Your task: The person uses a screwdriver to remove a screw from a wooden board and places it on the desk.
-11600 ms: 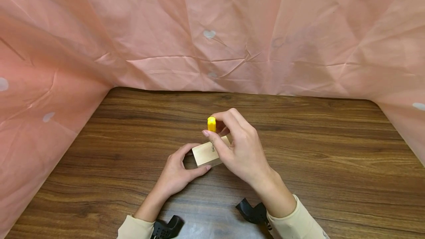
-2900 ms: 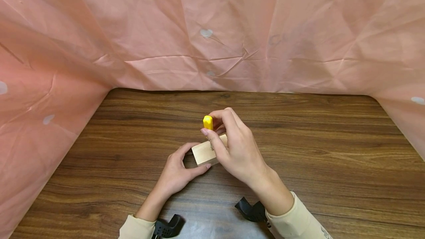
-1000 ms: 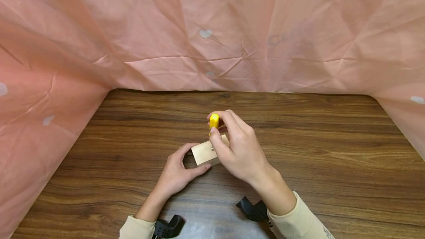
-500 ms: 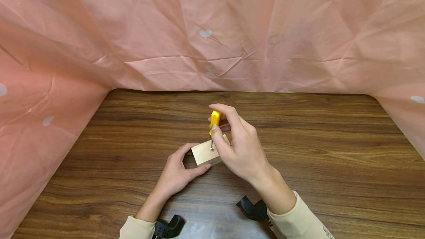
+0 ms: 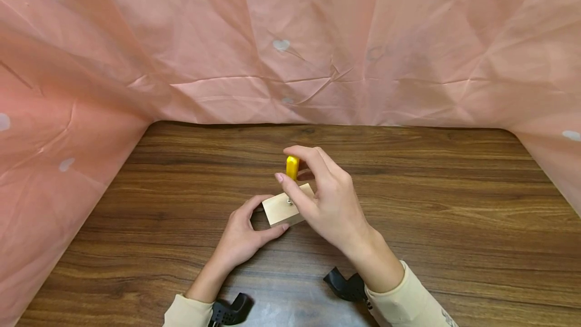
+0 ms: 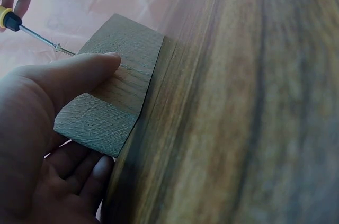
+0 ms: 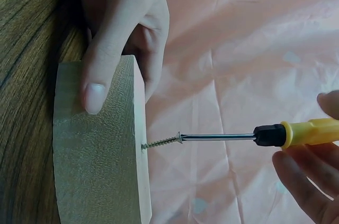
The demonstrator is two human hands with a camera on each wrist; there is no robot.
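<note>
My left hand (image 5: 242,233) grips the left end of a pale wooden block (image 5: 277,210) on the table, thumb on its near side and fingers at the far side. In the right wrist view a threaded screw (image 7: 161,142) stands partly sunk in the block's face, leaning a little. The tip of a screwdriver (image 7: 217,137) meets the screw's head. Its yellow handle (image 5: 292,168) sits between the thumb and fingers of my right hand (image 5: 329,201), which is above the block. From the head view, that hand hides the block's right end and most of the shank.
The brown wood-grain table (image 5: 431,206) extends around both hands. A pink curtain (image 5: 218,54) with pale hearts hangs along the back and sides. Black wrist mounts (image 5: 347,286) show beneath the beige sleeves (image 5: 408,302).
The right hand's fingers and thumb have shifted round the screwdriver handle, whose tilt has varied. Its shank showed more half a second ago. The left hand and block have stayed nearly still.
</note>
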